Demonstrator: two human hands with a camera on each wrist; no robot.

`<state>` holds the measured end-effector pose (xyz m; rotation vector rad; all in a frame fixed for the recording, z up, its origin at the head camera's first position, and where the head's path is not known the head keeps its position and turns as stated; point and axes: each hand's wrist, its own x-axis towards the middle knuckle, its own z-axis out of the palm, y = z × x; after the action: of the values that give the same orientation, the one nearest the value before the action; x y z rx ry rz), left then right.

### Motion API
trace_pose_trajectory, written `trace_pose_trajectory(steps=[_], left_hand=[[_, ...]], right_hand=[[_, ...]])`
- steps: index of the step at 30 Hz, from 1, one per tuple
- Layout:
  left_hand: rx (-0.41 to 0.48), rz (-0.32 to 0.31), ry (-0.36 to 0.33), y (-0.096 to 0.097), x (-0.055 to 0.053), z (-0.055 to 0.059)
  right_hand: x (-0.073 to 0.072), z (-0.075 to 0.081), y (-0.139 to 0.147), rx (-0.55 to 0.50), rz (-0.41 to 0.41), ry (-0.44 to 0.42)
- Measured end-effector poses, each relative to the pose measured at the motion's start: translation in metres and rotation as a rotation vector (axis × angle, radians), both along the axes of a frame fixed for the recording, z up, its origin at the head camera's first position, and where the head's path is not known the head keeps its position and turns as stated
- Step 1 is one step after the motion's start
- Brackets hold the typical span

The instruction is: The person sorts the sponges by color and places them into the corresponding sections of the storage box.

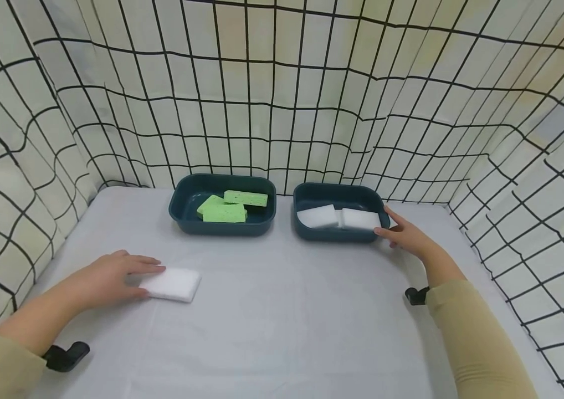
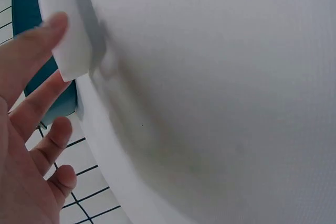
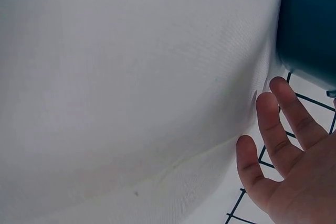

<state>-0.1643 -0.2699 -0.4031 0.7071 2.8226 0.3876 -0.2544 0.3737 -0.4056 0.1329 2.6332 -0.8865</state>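
Observation:
On the left of the table, my left hand (image 1: 112,280) pinches the near-left end of a white sponge block (image 1: 174,285). In the left wrist view the thumb (image 2: 55,27) lies along one side of that sponge (image 2: 73,51), and a finger reaches behind it; the other fingers are loosely bent. My right hand (image 1: 406,237) holds the right end of a dark teal tray (image 1: 334,235), thumb at the front corner and a finger at the far side. Its other fingers (image 3: 270,124) extend apart from the tray wall (image 3: 310,30). Inside this tray lie white sponge blocks (image 1: 360,219).
Left of that tray stands a second teal tray (image 1: 222,228) with several green speckled sponges (image 1: 224,213). Black wire grid panels (image 1: 272,100) with pale cloth behind enclose the table's back and sides. White cloth (image 1: 272,321) covers the tabletop.

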Motion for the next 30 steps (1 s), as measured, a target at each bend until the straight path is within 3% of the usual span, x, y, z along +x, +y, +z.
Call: trace_pose_trajectory(steps=[7, 15, 24, 30], left_hand=[[0.059, 0.002, 0.075, 0.01, 0.001, 0.014], [0.081, 0.014, 0.075, 0.027, -0.005, 0.022], [0.101, -0.023, 0.124, 0.074, -0.027, 0.03], [0.135, -0.074, 0.162, 0.122, -0.053, 0.039]], right_hand=[[0.0, -0.003, 0.003, 0.004, -0.007, 0.004], [0.001, -0.003, 0.004, -0.002, -0.007, 0.008], [-0.001, -0.002, 0.001, -0.011, -0.015, 0.009], [-0.003, -0.005, 0.004, -0.015, -0.017, 0.011]])
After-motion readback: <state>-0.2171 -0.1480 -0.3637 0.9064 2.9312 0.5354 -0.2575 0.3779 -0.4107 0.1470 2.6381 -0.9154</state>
